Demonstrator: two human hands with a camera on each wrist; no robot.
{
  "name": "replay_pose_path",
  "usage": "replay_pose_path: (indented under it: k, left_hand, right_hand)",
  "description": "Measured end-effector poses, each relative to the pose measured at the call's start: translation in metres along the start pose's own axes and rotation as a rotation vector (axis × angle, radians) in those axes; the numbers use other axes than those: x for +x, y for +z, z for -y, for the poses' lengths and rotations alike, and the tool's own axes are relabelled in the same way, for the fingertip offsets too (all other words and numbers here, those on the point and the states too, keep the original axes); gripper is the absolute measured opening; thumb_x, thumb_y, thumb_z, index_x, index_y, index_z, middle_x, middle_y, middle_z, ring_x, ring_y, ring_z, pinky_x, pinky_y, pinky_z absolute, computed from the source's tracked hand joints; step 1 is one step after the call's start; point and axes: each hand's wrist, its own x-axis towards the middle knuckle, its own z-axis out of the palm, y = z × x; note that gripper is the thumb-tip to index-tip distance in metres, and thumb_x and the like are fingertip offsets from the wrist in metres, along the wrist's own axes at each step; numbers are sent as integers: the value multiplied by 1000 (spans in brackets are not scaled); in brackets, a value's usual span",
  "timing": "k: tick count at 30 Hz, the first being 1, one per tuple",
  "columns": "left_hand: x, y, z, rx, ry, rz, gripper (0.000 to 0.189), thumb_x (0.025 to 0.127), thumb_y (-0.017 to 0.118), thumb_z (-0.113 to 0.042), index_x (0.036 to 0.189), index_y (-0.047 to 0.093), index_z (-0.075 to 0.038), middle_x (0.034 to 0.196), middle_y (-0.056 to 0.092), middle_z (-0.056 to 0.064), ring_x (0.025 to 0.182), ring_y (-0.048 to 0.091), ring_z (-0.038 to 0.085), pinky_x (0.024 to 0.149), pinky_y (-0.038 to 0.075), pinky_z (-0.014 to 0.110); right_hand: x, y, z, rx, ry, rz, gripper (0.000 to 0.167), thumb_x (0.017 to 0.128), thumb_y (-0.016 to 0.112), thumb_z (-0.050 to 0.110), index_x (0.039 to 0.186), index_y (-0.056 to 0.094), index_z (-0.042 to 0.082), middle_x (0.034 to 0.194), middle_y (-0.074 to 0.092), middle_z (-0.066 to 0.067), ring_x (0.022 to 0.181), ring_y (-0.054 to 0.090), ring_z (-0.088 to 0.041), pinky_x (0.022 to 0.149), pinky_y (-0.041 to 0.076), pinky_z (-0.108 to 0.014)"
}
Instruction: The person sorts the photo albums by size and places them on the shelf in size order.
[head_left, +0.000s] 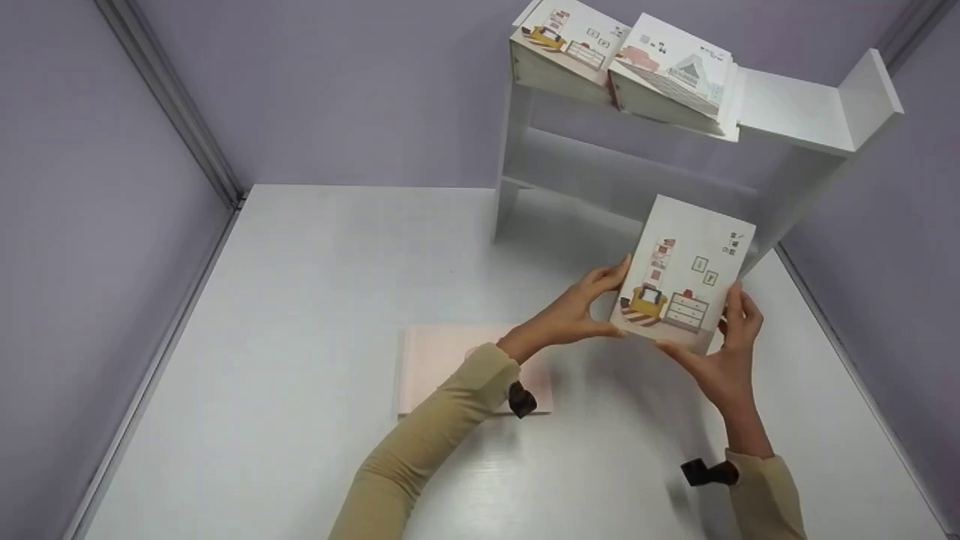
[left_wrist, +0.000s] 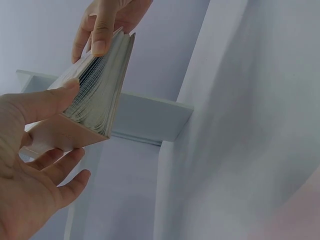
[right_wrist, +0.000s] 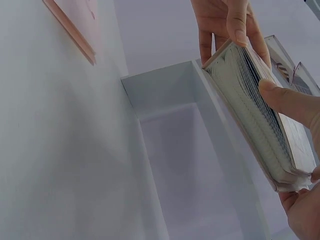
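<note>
A thick photo album [head_left: 679, 277] with a pale cover, showing a drawn yellow armchair and a chest of drawers, is held up between both hands in front of the shelf. My left hand [head_left: 574, 311] grips its left side, thumb at the lower edge. On the opposite side, my right hand [head_left: 727, 364] holds it, thumb also near the lower edge. Both wrist views show the album's page edges [left_wrist: 95, 95] slightly fanned between the covers, and each thumb [right_wrist: 285, 100] pressing near them. Part of the back cover is hidden by fingers.
A white shelf unit [head_left: 795, 109] stands at the back right of the white table [head_left: 300, 315]. Two similar albums lean tilted on its top, one with the armchair picture [head_left: 574, 41], one with a pink sofa [head_left: 675, 64]. A pink album [head_left: 435, 360] lies flat under the left forearm.
</note>
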Motion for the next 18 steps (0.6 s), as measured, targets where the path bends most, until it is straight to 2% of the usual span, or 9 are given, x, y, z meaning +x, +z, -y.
replay_pose_path:
  k: [5,10,18]
  left_hand:
    - [0,-2,-5,1,22,0,99,76,76,-29,150,12,-19,152,23,2,136,25,13,107,31,31]
    - [1,-4,-8,21,22,-9,98,76,76,-28,150,12,-19,152,23,2,137,24,13,108,31,32]
    - [5,-6,-16,54,11,-4,98,76,77,-23,150,13,-21,152,24,1,137,25,13,108,31,30]
  right_hand:
    - [1,-1,-24,-1,-25,-13,122,51,87,-8,148,13,4,144,16,-15,115,33,-8,91,31,-16]
    - [2,-3,-25,7,-47,-25,122,52,88,-4,149,14,6,144,17,-8,115,35,-8,92,32,-16]
    - [5,-5,-14,1,-69,-47,121,51,84,-12,147,12,1,142,18,-18,115,34,-11,91,32,-16]
